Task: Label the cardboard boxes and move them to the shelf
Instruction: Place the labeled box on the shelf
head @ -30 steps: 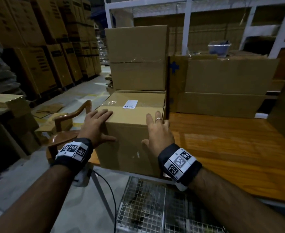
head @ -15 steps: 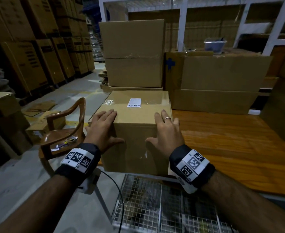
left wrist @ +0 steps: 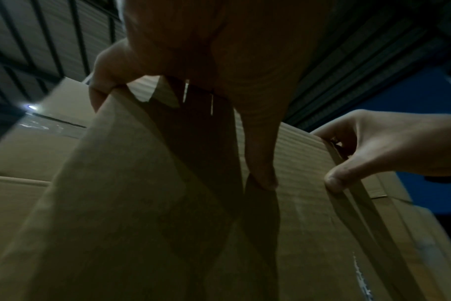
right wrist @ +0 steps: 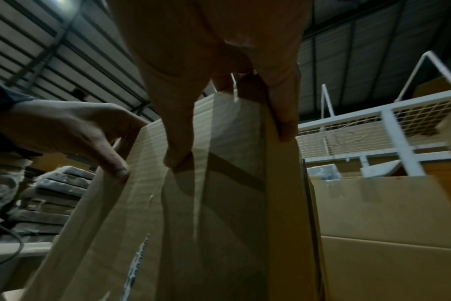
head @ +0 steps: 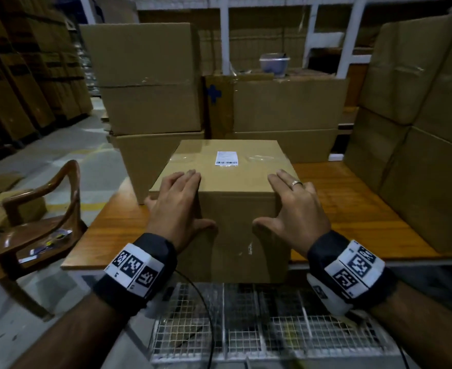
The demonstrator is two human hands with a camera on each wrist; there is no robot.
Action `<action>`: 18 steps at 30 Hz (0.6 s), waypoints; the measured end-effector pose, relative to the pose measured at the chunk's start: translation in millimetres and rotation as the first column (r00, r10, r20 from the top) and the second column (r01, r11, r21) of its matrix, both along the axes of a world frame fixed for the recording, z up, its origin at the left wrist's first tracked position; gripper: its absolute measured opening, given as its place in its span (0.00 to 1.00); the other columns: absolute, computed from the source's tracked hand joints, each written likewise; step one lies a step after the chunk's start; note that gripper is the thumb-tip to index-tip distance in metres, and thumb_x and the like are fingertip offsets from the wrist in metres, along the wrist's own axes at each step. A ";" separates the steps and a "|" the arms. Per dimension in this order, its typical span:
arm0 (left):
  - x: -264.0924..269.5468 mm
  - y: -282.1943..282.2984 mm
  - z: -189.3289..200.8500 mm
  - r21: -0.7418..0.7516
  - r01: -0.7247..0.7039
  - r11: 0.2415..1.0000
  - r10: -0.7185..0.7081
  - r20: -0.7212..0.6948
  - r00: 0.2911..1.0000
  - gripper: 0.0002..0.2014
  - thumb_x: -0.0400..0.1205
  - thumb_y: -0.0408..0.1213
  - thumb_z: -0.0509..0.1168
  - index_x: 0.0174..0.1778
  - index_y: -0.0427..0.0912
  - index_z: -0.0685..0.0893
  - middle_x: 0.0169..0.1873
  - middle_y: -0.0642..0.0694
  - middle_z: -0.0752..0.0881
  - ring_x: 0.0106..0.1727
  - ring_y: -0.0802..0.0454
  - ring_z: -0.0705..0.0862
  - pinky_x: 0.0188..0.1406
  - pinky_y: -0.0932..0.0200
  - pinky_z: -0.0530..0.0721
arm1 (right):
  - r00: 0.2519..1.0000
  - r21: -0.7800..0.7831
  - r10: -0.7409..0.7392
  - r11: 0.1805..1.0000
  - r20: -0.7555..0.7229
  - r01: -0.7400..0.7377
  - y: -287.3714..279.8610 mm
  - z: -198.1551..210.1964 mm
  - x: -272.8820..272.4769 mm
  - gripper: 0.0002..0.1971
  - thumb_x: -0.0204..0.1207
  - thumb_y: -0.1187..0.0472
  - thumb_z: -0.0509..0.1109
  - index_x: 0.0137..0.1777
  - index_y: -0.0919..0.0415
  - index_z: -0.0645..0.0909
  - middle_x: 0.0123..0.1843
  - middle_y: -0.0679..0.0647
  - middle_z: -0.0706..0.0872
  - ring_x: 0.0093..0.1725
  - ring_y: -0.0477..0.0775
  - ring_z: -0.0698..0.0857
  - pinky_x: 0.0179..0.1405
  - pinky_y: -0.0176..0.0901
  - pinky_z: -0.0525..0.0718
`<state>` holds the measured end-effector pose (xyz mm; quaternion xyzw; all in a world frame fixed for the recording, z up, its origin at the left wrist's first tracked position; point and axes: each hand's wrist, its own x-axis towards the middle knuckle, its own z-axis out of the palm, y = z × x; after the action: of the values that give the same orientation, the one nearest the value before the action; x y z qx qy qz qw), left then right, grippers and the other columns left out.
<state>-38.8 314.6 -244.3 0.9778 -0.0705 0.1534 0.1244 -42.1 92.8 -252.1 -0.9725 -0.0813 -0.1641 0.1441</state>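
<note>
A cardboard box [head: 230,187] with a white barcode label [head: 227,158] on its taped top stands at the front edge of the wooden table [head: 352,209]. My left hand [head: 181,205] holds its near left top corner, with the fingers over the top and the thumb on the front face. My right hand [head: 289,206], wearing a ring, holds the near right corner the same way. In the left wrist view, my left hand [left wrist: 219,81] bends over the box [left wrist: 142,203] edge. In the right wrist view, my right hand [right wrist: 219,81] clasps the box [right wrist: 219,224].
Stacked boxes [head: 145,83] stand behind the labelled box, with flat cartons [head: 286,107] to their right. Tall boxes [head: 419,129] fill the table's right side. A white shelf frame [head: 225,35] rises at the back. A wooden chair [head: 41,230] stands left, and a wire-mesh cage [head: 246,328] sits below me.
The labelled box has shifted right from the table's left corner and now sits square in front of me. Both hands have kept their hold on its near corners.
</note>
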 end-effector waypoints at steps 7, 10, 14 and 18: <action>7.7 -79.1 -0.6 -0.009 0.133 0.991 -0.133 0.000 0.991 0.49 0.70 0.56 0.75 0.83 0.51 0.55 0.82 0.53 0.58 0.79 0.54 0.51 0.71 0.29 0.63 | 0.990 0.004 -0.138 0.990 0.015 0.137 -77.1 2.4 -19.7 0.48 0.64 0.42 0.80 0.81 0.54 0.63 0.82 0.53 0.65 0.74 0.62 0.69 0.71 0.50 0.68; 11.4 -117.5 0.4 -0.011 0.179 0.984 -0.179 0.002 0.984 0.49 0.70 0.56 0.75 0.82 0.51 0.56 0.82 0.53 0.58 0.79 0.54 0.51 0.72 0.30 0.63 | 0.984 0.005 -0.174 0.985 0.035 0.174 -112.5 5.2 -25.4 0.48 0.61 0.43 0.82 0.80 0.57 0.66 0.81 0.56 0.68 0.74 0.62 0.70 0.72 0.51 0.67; 15.3 -168.9 2.2 0.004 0.214 0.977 -0.214 0.010 0.977 0.48 0.71 0.56 0.74 0.82 0.51 0.55 0.82 0.53 0.58 0.80 0.54 0.52 0.72 0.30 0.62 | 0.983 0.016 -0.174 0.985 0.062 0.173 -164.4 7.0 -25.9 0.48 0.59 0.44 0.84 0.77 0.60 0.71 0.78 0.59 0.72 0.75 0.60 0.72 0.73 0.54 0.66; 16.5 -221.0 -3.2 0.007 0.197 0.980 -0.197 0.004 0.980 0.47 0.72 0.55 0.73 0.83 0.51 0.54 0.82 0.54 0.56 0.80 0.54 0.50 0.73 0.28 0.62 | 0.987 0.032 -0.143 0.989 0.076 0.141 -218.8 4.4 -21.4 0.47 0.59 0.45 0.84 0.77 0.60 0.71 0.78 0.58 0.72 0.76 0.59 0.72 0.73 0.54 0.65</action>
<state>-22.4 93.5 -247.4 0.9660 -0.1677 0.1422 0.1357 -63.5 -126.0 -247.7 -0.9667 -0.0151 -0.2126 0.1416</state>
